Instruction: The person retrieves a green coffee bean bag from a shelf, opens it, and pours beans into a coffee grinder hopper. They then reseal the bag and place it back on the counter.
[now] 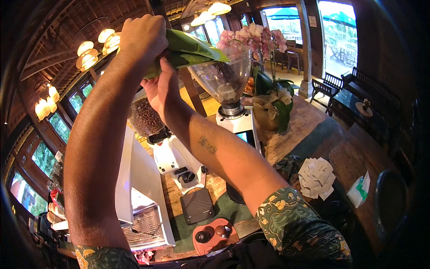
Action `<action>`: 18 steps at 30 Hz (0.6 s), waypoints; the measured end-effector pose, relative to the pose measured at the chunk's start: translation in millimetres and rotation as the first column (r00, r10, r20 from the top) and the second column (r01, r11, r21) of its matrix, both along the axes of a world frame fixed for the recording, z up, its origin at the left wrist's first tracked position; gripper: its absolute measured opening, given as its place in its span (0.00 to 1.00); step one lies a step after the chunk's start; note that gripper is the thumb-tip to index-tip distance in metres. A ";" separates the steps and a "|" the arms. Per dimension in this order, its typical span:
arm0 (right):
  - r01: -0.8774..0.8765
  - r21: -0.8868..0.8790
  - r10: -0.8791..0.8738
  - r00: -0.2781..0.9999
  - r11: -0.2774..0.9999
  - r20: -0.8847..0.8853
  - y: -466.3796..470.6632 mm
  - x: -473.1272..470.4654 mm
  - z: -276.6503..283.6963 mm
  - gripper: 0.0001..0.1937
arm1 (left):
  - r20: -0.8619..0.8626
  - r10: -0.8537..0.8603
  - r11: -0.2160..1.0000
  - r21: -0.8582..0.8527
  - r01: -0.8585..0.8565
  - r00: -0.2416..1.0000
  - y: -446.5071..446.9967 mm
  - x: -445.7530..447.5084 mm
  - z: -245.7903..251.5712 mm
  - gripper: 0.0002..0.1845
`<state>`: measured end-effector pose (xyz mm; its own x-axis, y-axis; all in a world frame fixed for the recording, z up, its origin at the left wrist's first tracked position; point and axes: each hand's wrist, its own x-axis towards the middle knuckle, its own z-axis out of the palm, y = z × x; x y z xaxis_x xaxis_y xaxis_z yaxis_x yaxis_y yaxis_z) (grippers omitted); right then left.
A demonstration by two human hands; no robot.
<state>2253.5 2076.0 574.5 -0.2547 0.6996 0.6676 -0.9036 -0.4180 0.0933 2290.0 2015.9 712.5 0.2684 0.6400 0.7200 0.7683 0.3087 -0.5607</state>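
Observation:
My left hand grips the closed end of a green coffee bag, raised high and tilted down to the right. From below, my right hand supports the same bag, its thumb against the bag's underside. The bag's far end reaches over the rim of a clear plastic hopper. Dark beans show inside that hopper, below the bag's mouth. The hopper sits on a white coffee grinder with a lit screen, partly hidden by my right forearm.
A second white grinder has a hopper of roasted beans. Nearby are an espresso machine, a black scale, an orange tamping mat with round tools, a potted orchid, paper slips and a tissue pack.

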 end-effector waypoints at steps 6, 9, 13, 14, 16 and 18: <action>-0.087 0.087 0.085 0.996 0.992 0.028 -29.6 14.5 -22.8 0.31 | -0.200 -0.077 0.996 0.037 0.086 0.977 23.8 6.0 -10.0 0.05; 0.003 0.138 -0.031 0.980 0.990 0.198 -69.3 28.3 -65.3 0.55 | -0.266 -0.138 0.989 0.012 0.147 0.954 37.6 3.6 -13.1 0.09; -0.189 0.262 -0.003 0.805 0.946 0.593 -107.1 66.2 -128.6 0.43 | -0.387 -0.157 0.985 0.000 0.170 0.909 64.9 -9.8 -0.9 0.15; -0.245 0.269 -0.005 0.731 0.932 0.683 -114.2 75.4 -140.4 0.40 | -0.405 -0.135 0.989 0.004 0.149 0.904 70.0 -16.1 1.5 0.18; -0.252 0.249 -0.031 0.643 0.935 0.765 -109.3 90.8 -161.6 0.36 | -0.335 -0.042 0.999 -0.017 0.039 0.941 75.5 11.8 -1.9 0.07; -0.240 0.234 -0.055 0.578 0.942 0.814 -100.3 106.5 -179.0 0.32 | -0.290 0.070 0.996 -0.028 -0.081 0.954 69.6 51.7 -10.2 0.12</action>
<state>2360.0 1975.7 395.5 -0.8361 0.4520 0.3107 -0.4942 -0.3750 -0.7844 2341.7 2085.6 702.3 0.4106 0.6927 0.5929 0.5473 0.3328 -0.7679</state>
